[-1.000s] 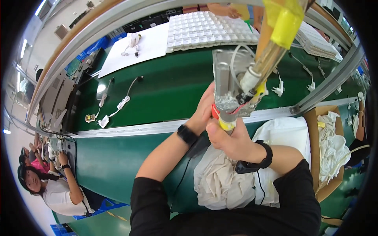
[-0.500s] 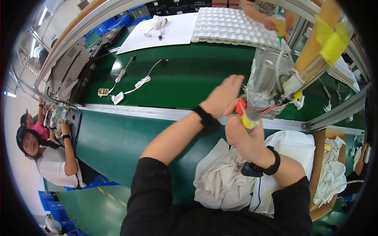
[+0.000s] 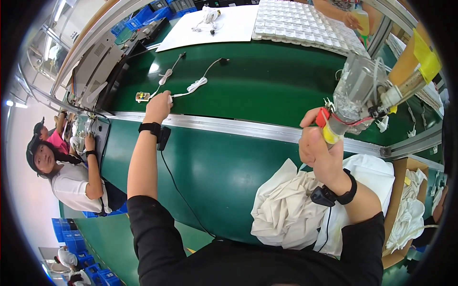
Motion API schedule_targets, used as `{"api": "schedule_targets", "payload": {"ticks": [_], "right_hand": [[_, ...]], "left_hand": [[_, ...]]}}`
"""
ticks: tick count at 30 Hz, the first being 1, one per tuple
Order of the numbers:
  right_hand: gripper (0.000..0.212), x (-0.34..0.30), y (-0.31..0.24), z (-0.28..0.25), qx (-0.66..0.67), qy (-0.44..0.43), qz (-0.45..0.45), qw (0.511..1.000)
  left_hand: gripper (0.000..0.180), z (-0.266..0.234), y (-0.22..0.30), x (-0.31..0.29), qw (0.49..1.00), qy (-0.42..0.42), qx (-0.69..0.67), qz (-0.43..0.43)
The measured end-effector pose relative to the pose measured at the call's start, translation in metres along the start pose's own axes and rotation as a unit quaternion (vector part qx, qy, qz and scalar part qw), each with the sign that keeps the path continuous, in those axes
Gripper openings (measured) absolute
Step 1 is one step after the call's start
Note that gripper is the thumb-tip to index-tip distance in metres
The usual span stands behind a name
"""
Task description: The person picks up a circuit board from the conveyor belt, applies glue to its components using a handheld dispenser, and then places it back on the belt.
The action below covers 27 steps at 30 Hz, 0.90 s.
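My left hand reaches out over the green belt and closes on the white plug end of a white cable. A small yellow-and-white part lies just left of that hand. My right hand grips the red-and-yellow handle of a hanging tool with a clear body, red wires and a white cord. Both wrists wear black straps; a thin black lead runs down from the left one.
A metal rail edges the belt. White cloth is piled at my right, beside a cardboard box of rags. A white tray of small parts and a white sheet lie beyond. People sit at my left; another person's hand shows top right.
My left hand has left the hanging tool and stretched far left across the belt to the white cable. My right hand keeps hold of the tool, which now sits further right.
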State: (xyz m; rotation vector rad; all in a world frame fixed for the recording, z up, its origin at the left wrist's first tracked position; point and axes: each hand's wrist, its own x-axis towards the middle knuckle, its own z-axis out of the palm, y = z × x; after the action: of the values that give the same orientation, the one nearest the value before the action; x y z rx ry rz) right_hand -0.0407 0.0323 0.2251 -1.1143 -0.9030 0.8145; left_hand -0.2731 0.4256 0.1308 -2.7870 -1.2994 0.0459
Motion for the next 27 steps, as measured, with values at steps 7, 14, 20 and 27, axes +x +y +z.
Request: {"api": "schedule_targets", "payload": {"ticks": [7, 14, 20, 27], "right_hand": [[0.024, 0.007, -0.009, 0.004, -0.017, 0.033, -0.010, 0.999], [0.022, 0.020, -0.022, 0.005, -0.035, 0.087, -0.025, 0.995], [0.026, 0.027, -0.017, 0.004, -0.038, 0.096, -0.021, 0.994], [0.027, 0.022, -0.006, -0.005, -0.052, 0.083, -0.040, 0.994]], "left_hand": [[0.034, -0.046, 0.164, -0.047, 0.692, -0.238, -0.681, 0.009], [0.031, -0.025, 0.287, -0.129, 0.280, -0.416, -0.865, 0.017], [0.037, -0.021, 0.298, -0.153, 0.307, -0.448, -0.835, 0.082], [0.041, -0.020, 0.307, -0.157, 0.338, -0.433, -0.827, 0.121]]}}
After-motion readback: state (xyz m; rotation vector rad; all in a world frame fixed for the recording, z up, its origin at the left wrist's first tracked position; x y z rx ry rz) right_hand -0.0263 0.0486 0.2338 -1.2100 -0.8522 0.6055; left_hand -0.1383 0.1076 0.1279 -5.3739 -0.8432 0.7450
